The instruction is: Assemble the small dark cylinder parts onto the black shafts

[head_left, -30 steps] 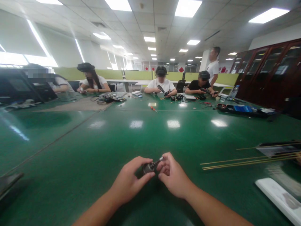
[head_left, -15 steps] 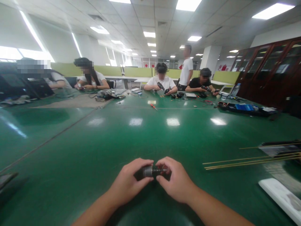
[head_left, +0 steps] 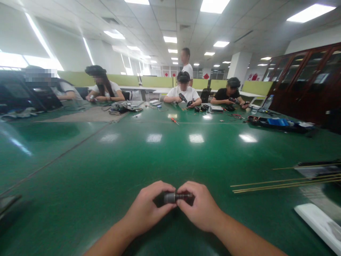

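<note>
Close in front of me, my left hand (head_left: 149,202) has its thumb and fingers wrapped round a grey cylindrical part (head_left: 169,197), which looks like metal. From its right end reaches a thin, dark, ridged shaft (head_left: 183,196). My right hand (head_left: 199,204) pinches around that shaft, with its fingertips near the cylinder's end. The two hands almost meet, and the cylinder lies level between them. Whether shaft and cylinder are one piece I cannot tell. Fingers hide both outer ends.
Thin yellowish rods (head_left: 266,185) and a white power strip (head_left: 317,227) lie on the green table (head_left: 112,167) at right. Farther off are an orange screwdriver (head_left: 174,121) and a black tool tray (head_left: 278,123). Several people sit across, one holding a power drill (head_left: 182,97).
My right hand has moved slightly left, closing the gap to my left hand along the shaft. A person standing in the background has walked left, behind the seated person in the middle.
</note>
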### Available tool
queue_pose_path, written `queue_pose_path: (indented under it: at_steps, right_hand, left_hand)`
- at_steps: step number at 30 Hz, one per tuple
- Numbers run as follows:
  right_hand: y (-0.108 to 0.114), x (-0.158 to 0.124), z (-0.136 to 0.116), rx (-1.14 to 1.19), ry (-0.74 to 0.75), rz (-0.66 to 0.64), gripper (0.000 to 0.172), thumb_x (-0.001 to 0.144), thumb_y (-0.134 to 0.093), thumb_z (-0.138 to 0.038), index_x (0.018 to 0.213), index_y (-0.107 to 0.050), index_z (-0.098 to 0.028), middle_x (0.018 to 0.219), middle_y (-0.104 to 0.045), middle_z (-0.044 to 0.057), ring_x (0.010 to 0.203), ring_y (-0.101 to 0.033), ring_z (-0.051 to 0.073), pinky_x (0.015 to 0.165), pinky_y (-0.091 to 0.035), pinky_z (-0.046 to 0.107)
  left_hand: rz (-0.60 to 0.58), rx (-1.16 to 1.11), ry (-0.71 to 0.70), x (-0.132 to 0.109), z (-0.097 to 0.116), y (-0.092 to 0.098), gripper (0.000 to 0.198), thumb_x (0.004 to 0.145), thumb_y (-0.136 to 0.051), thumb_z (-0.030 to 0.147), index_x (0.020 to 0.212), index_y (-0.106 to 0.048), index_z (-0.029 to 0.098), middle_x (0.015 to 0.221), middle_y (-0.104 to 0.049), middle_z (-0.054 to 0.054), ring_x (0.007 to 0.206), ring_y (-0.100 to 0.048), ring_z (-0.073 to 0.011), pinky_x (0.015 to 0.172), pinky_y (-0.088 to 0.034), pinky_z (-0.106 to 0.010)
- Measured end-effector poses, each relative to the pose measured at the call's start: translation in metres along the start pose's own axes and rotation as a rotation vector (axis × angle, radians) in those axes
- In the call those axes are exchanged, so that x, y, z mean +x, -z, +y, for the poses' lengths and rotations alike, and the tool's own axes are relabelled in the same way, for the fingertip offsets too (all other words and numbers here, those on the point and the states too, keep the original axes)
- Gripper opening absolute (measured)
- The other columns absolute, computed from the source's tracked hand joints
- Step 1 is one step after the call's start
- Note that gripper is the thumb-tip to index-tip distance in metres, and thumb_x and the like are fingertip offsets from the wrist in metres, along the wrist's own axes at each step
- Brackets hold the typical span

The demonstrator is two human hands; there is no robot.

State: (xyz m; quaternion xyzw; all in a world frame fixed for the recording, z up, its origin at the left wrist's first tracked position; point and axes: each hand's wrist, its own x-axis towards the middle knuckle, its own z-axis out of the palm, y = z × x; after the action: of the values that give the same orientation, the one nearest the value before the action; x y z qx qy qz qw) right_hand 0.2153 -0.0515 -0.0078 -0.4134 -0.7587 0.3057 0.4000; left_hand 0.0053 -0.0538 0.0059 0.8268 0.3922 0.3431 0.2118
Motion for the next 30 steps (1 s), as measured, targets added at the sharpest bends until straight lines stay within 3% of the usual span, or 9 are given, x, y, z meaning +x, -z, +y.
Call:
queue_pose_path:
  at_steps: [9,30]
  right_hand:
    - [0.0014,-0.0019,-0.0002,0.001,0.034,-0.008,0.008,0.074,-0.068,-0.014,0.079,-0.070,-0.019,0.074,-0.067,0.000,0.069,-0.061,0.015,0.066,-0.041,0.025]
    - [0.0022,-0.0005,-0.0015,0.028,0.009,-0.004,0.002,0.078,-0.071,-0.019,0.080,-0.071,-0.019,0.075,-0.069,-0.001,0.071,-0.062,0.014,0.067,-0.042,0.024]
  left_hand:
    - [0.044,-0.030,-0.052,-0.0001,-0.0020,-0.0017,0.020,0.083,-0.074,0.024,0.101,-0.067,0.024,0.094,-0.073,-0.001,0.085,-0.069,-0.0153,0.078,-0.052,-0.025]
    - [0.030,0.025,-0.029,-0.0021,-0.0017,0.0004,0.020,0.081,-0.074,0.020,0.101,-0.068,0.023,0.094,-0.072,-0.002,0.086,-0.069,-0.0158,0.079,-0.053,-0.027]
